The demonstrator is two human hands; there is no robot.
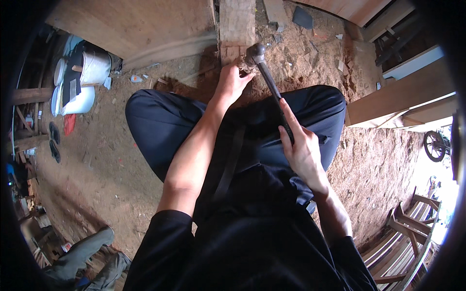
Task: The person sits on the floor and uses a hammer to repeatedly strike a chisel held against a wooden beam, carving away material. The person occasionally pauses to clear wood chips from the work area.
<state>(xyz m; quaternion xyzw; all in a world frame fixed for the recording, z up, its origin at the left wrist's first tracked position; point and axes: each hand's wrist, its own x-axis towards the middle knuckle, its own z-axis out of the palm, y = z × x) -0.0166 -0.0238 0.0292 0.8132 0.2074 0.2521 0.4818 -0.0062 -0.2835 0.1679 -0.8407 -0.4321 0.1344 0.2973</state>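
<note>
A hammer point(273, 87) with a dark handle and a rounded metal head is gripped in my right hand point(303, 151), index finger stretched along the handle. Its head is over the near end of a thick wooden beam point(237, 24), close to the fingertips of my left hand point(234, 81). That left hand is closed at the beam's end, thumb and fingers curled round a small brownish piece. The hammer head and my own fingers partly hide this piece, so its kind cannot be told. Both forearms reach between my bent, dark-trousered knees.
A large wooden panel point(141, 31) stands at the far left, near white buckets point(80, 99). Wood chips and scraps litter the dirt floor point(107, 184). Boards point(403, 99) jut in at the right; stacked slats point(403, 242) lie lower right. Another person's trousered legs point(87, 257) show lower left.
</note>
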